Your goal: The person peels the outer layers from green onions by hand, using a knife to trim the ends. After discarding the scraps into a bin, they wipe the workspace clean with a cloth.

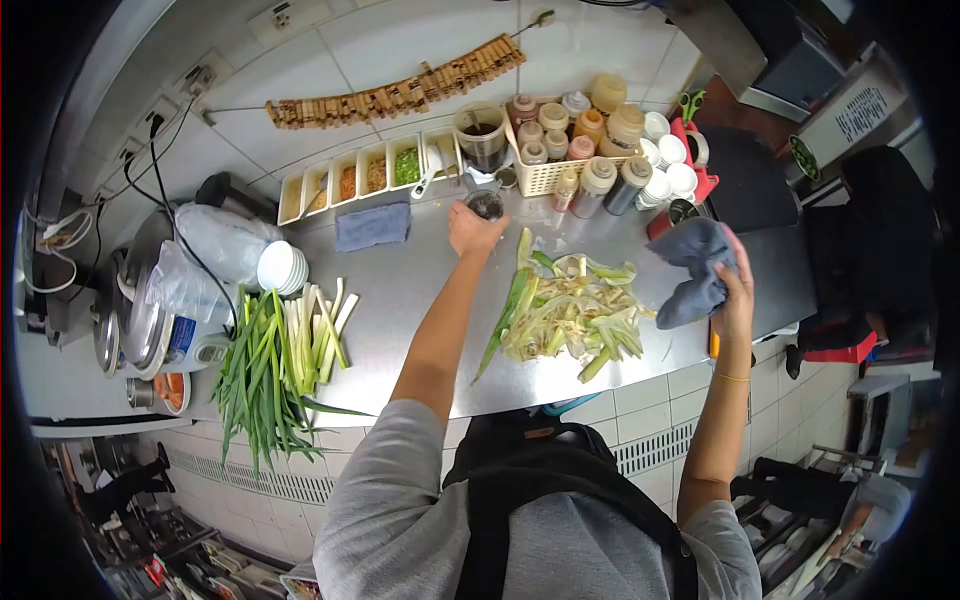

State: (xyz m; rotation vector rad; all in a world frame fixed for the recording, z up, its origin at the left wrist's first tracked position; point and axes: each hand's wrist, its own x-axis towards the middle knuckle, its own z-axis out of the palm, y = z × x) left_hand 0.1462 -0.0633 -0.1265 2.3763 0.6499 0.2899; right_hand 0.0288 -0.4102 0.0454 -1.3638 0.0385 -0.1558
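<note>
My left hand [474, 232] reaches to the back middle of the steel counter, its fingers closed round a small dark, round cup-like container [486, 205]. A crumpled blue-grey cloth [692, 270] hangs from my right hand [738, 290], raised over the counter's right side. Between my arms lies a loose heap of peeled spring onion skins and trimmings [575, 315]. Further left, a bunch of spring onions [262, 370] rests with its green leaves over the front edge. A folded blue cloth [373, 227] lies left of my left hand.
Along the wall stand filled condiment tubs [376, 174], a jug of dark liquid [482, 140] and a basket [550, 178] of sauce bottles. White cups [665, 165] are stacked at right. White bowls [282, 268] and plastic bags [228, 242] sit at left. Other people [875, 250] are nearby.
</note>
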